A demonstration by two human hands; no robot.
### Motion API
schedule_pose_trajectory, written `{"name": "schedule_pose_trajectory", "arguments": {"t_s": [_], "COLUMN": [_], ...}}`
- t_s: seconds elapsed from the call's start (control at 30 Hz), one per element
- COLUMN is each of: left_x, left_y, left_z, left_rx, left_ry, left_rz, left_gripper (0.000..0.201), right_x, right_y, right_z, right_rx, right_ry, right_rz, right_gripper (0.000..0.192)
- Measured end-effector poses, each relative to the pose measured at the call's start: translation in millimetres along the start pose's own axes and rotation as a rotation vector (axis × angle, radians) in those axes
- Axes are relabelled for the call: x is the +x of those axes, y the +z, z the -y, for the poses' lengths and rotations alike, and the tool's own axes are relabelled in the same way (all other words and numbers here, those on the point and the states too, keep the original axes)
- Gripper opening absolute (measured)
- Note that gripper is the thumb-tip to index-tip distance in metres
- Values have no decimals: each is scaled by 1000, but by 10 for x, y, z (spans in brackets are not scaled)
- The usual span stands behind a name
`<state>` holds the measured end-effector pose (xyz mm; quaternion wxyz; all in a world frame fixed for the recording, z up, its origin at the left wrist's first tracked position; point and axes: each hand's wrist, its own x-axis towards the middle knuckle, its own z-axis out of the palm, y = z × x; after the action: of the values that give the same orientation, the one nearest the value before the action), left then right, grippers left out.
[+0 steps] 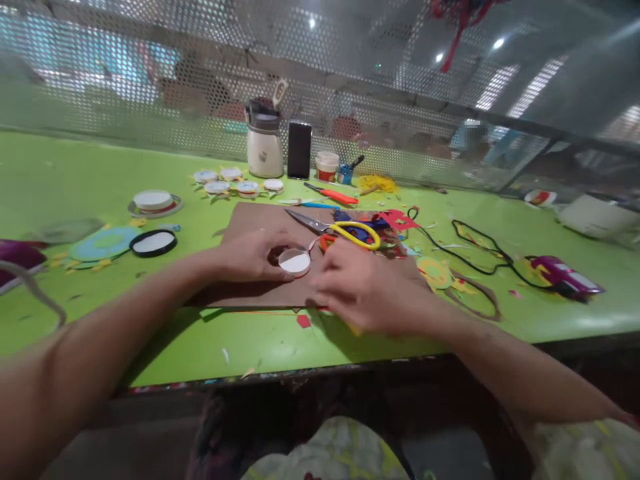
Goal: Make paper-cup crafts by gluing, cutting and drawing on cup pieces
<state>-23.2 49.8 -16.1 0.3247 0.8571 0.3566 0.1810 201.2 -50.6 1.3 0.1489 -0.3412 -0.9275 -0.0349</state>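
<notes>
My left hand (254,257) is closed around the left side of a small white round disc (295,264) with a raised rim. It holds the disc over a brown board (260,217). Just right of the disc, my right hand (357,283) has its fingers pressed together. A thin reddish-white strip (313,246) curls from the disc's edge toward these fingers; its far end is hidden, and I cannot make out what they grip. Scissors (361,233) with yellow and orange handles lie behind my right hand, blades partly spread.
Several white discs (217,188) stand behind, near a jug (265,152), a phone (299,150) and an orange cutter (337,196). To the left are a tape roll (153,201) and a black ring (153,243). A purple device (565,275) with a black cord lies right.
</notes>
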Motion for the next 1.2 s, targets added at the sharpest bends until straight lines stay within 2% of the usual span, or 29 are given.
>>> {"name": "schedule_pose_trajectory", "arguments": {"t_s": [0.1,0.2,0.33,0.4,0.6,0.77,0.87,1.07,1.13,1.2], "left_x": [-19,-25,-19,-14,-20,-56,-62,-60,-60,-59], "left_y": [12,31,61,72,69,27,17,25,27,26], "left_z": [-15,-31,-36,-32,-36,-70,-71,-58,-59,-61], "left_rx": [53,35,-93,-101,59,315,374,404,405,404], "left_ry": [12,-5,-100,-99,13,69,77,82,70,68], "left_rz": [28,12,-47,-63,-67,66,79,77,73,67], "left_gripper": [45,45,44,42,39,51,54,54,54,53], "right_x": [-83,-151,-235,-265,-283,-264,-251,-282,-299,-305], "right_y": [35,107,189,212,213,192,180,130,132,143], "right_z": [271,366,392,406,439,416,380,360,371,376], "right_rx": [-83,-126,-129,-135,-67,30,75,-36,-104,-165], "right_ry": [-137,-122,-111,-138,-180,-168,-117,-63,-60,-64], "right_rz": [125,169,156,139,117,123,129,216,187,154], "right_gripper": [32,32,36,38,41,36,32,41,47,44]}}
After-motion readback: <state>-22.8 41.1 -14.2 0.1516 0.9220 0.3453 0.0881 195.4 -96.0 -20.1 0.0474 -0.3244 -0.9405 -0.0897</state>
